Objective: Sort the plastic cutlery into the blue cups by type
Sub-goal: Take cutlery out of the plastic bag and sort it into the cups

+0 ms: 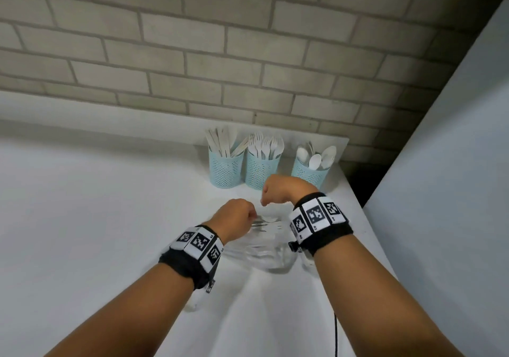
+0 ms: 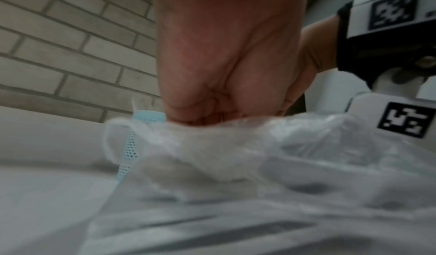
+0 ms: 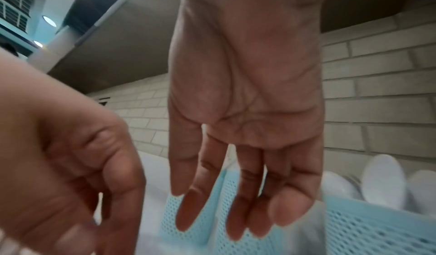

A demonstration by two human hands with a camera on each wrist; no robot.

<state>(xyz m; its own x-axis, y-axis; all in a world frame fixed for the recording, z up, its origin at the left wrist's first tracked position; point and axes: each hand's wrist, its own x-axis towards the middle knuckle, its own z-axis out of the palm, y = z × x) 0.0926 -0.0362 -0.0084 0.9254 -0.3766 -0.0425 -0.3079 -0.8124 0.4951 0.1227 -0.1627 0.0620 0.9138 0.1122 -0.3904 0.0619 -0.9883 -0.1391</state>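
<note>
Three blue mesh cups stand in a row by the brick wall: the knife cup (image 1: 224, 168), the fork cup (image 1: 261, 170) and the spoon cup (image 1: 309, 173). A clear plastic bag (image 1: 265, 249) with white cutlery inside lies in front of them. My left hand (image 1: 249, 215) is curled at the bag's mouth and grips the bag (image 2: 212, 147) by its crumpled edge. A white spoon (image 1: 268, 219) shows just beyond that fist. My right hand (image 1: 265, 198) hangs above the bag with straight fingers (image 3: 235, 212), empty, in front of the spoon cup (image 3: 377, 231).
The white table (image 1: 96, 219) stretches far to the left. Its right edge (image 1: 358, 213) runs close to my right wrist, with a pale wall panel (image 1: 454, 164) beyond it. A black cable (image 1: 336, 334) hangs near the front.
</note>
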